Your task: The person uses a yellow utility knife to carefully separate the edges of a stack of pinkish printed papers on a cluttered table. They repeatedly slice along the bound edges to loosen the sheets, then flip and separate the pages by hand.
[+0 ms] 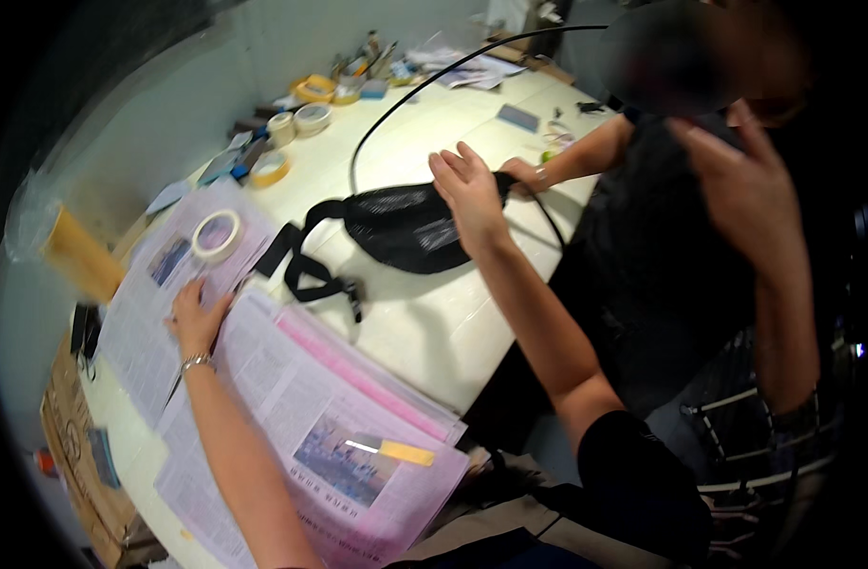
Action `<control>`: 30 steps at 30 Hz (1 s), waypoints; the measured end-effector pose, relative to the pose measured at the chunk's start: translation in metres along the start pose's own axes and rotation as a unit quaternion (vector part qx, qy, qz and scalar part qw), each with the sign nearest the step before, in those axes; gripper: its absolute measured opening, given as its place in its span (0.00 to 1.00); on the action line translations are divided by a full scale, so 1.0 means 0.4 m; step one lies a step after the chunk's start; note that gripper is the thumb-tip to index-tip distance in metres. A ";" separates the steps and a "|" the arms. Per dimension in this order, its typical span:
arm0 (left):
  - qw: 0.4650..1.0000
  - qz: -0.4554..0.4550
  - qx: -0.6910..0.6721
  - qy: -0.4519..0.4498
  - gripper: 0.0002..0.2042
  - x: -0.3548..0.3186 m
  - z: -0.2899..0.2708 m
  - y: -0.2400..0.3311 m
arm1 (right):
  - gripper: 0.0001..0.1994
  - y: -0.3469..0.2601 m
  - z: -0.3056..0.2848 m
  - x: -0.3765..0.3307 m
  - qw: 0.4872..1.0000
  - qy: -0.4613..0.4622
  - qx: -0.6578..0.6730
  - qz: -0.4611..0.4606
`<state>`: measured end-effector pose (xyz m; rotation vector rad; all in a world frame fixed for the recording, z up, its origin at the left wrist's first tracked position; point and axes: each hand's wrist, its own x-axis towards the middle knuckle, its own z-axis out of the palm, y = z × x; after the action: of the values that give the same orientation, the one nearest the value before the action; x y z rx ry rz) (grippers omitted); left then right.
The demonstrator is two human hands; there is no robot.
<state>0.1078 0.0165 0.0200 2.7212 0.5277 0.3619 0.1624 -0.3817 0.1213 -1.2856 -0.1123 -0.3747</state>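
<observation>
Left hand [197, 318] lies flat, fingers spread, on the pink newspaper sheets [339, 408] covering the near edge of the white table [424, 322]; a yellow-handled knife [391, 449] rests on them nearer the body. Just beyond the fingertips sits a roll of tape [216, 234]. Right hand [470, 192] hovers open over the black waist bag [401, 226] mid-table, its strap [306, 270] trailing toward the papers. Another person's hand [524, 175] holds the bag's far end. More tape rolls [296, 119] line the far edge.

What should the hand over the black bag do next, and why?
Probably lower the right hand onto the black waist bag and grip it: the hand hovers open at the bag's end, while the left hand rests flat on the newspapers.
</observation>
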 end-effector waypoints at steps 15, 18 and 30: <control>0.996 -0.018 -0.077 0.045 0.25 0.017 0.012 -0.058 | 0.09 0.090 -0.009 -0.592 0.855 -0.369 -0.302 -0.203; 0.995 -0.011 -0.083 0.047 0.23 0.013 0.012 -0.048 | 0.09 0.068 -0.024 -0.602 0.839 -0.379 -0.330 -0.209; 0.996 0.003 -0.079 0.034 0.19 0.004 0.005 -0.043 | 0.09 0.079 -0.025 -0.595 0.842 -0.389 -0.325 -0.186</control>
<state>0.1043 0.0317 0.0120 2.5671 0.4867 0.4781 -0.0508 -0.3339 0.0209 -2.0461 -1.0126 -0.1923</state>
